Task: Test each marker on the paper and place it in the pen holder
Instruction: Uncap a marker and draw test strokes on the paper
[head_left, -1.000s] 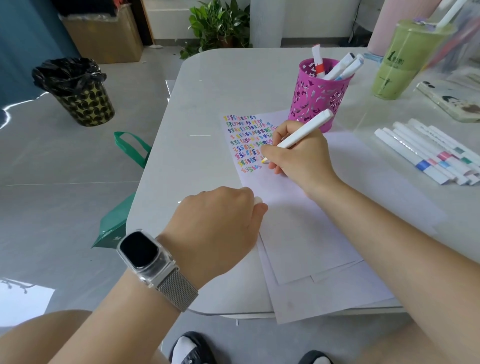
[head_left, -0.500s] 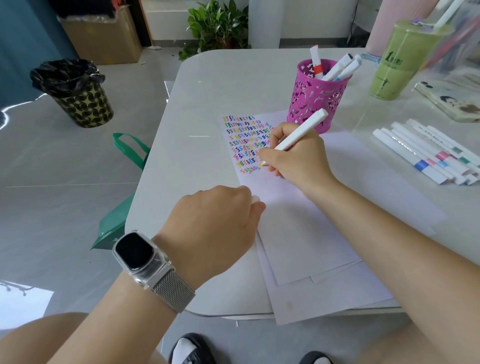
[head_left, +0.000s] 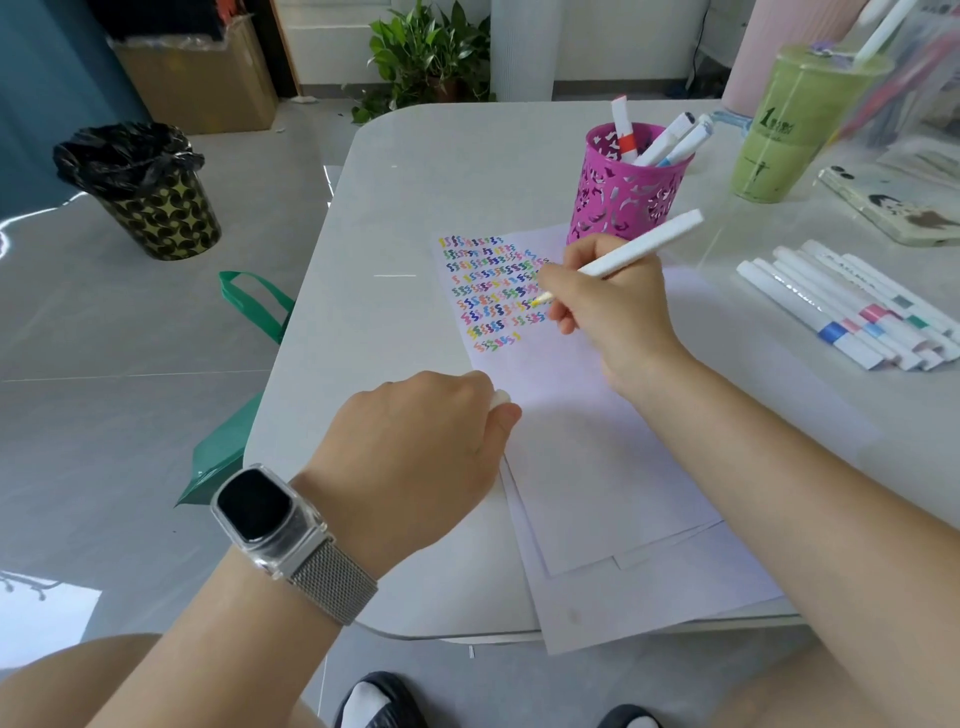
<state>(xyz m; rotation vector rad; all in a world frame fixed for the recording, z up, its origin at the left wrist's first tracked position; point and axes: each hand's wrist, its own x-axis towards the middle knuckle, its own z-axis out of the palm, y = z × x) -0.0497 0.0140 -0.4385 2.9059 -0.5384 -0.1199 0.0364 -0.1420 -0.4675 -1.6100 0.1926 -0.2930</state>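
Marker (head_left: 641, 244): white barrel, yellow tip, held tilted in the right hand (head_left: 608, 306), fingers pinched round its lower end. Tip rests on the paper (head_left: 582, 431) at the right edge of rows of coloured squiggles (head_left: 493, 291). Paper lies on the table (head_left: 410, 176), top sheet of a small stack. Left hand (head_left: 415, 441) rests on the paper's left edge, fingers curled round a small white object, apparently a cap (head_left: 501, 397), mostly hidden. Holder (head_left: 623, 187): pink, perforated, standing just beyond the paper's far edge, three markers in it. Spare markers (head_left: 841, 306) lie in a row to the right, well apart from the paper. Green drink cup (head_left: 795, 130) stands behind them.
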